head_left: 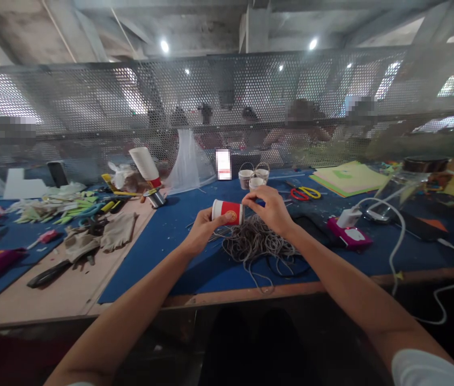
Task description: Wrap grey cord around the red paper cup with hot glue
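My left hand [201, 231] is wrapped round a red and white paper cup [227, 212], which lies tilted on its side in the air. Close to the cup's right end, the fingers of my right hand [269, 208] are pinched together. What they hold, if anything, is too small to make out; a bit of blue shows under them. Below both hands a tangled heap of grey cord [253, 244] rests on the blue table mat [142, 268]. Just beyond my right hand stand several small white cups with handles [246, 178].
Red and yellow scissors [305, 193] and coloured paper sheets [349, 178] lie at the right, near a purple power strip [348, 234] and a glass jar [397, 187]. Stacked paper cups [144, 163], a wire spool [155, 198] and gloves [118, 232] are leftward. A mesh screen [130, 118] stands behind.
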`<state>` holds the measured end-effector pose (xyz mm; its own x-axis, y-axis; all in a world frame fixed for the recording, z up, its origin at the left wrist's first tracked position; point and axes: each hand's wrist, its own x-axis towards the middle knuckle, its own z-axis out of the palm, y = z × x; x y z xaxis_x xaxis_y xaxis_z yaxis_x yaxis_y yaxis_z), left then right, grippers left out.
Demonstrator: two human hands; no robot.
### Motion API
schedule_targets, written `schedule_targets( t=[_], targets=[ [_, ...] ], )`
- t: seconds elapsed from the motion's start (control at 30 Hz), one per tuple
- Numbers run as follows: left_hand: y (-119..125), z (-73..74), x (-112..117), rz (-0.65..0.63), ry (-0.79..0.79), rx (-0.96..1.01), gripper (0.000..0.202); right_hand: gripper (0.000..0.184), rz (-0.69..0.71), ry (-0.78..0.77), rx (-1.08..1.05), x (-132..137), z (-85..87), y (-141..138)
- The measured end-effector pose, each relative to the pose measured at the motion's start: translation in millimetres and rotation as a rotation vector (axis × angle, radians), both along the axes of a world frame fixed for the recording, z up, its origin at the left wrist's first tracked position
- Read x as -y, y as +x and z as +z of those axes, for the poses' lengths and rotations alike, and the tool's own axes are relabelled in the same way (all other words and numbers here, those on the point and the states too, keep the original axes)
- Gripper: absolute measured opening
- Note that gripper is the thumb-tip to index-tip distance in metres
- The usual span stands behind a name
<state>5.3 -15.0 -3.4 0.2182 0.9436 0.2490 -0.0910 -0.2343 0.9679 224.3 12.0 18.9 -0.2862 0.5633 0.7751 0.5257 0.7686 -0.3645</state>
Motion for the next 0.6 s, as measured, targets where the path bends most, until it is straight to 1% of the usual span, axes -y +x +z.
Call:
schedule_targets(
  t=[0.17, 0.4, 0.6],
  targets=[
    [1.1, 0.8, 1.0, 0.001, -0.001, -0.001, 0.029, 0.008, 0.008, -0.017, 0.008, -0.9, 0.2, 0.6],
    [1.5, 2.6, 2.9, -0.005, -0.010, -0.002, 0.029, 0.011, 0.030, -0.034, 0.011, -2.9, 1.7, 2.8],
    [0.6, 3.5, 2.7, -0.049, -0.031, 0.033, 0.027, 0.012, 0.040, -0.052, -0.015, -6.9, -0.4, 2.9]
  ],
)
